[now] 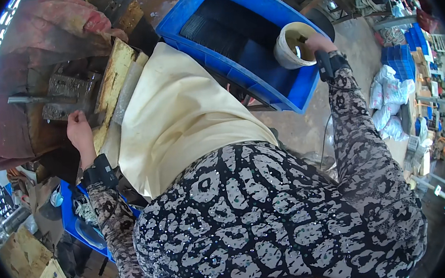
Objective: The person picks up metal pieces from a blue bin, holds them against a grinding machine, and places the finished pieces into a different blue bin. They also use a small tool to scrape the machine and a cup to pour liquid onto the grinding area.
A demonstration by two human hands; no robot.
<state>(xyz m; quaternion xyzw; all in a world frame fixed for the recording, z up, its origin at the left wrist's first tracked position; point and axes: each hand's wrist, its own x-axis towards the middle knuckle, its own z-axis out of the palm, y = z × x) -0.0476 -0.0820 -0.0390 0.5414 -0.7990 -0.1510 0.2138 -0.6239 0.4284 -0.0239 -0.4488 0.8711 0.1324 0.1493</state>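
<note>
My left hand (pixel 80 134) is raised beside a wet metal block (pixel 62 90) that has a metal rod (pixel 34 98) lying across it. Its fingertips are pinched together, and whatever may be between them is too small to make out. Off to the right, my right hand (pixel 321 42) reaches over the rim of a white bucket (pixel 288 52) with liquid in it. Those fingers dip inside the bucket and are mostly hidden. The bucket stands in the right end of a blue crate (pixel 183 38), which also holds a row of thin dark discs (pixel 211 25).
A cream apron (pixel 177 116) covers my lap. Yellowed boards (pixel 115 77) edge the metal block, and a stained red cloth (pixel 46 32) drapes behind it. At lower left sits another blue crate (pixel 72 218) with odds and ends. White sacks (pixel 387 101) are piled at the far right.
</note>
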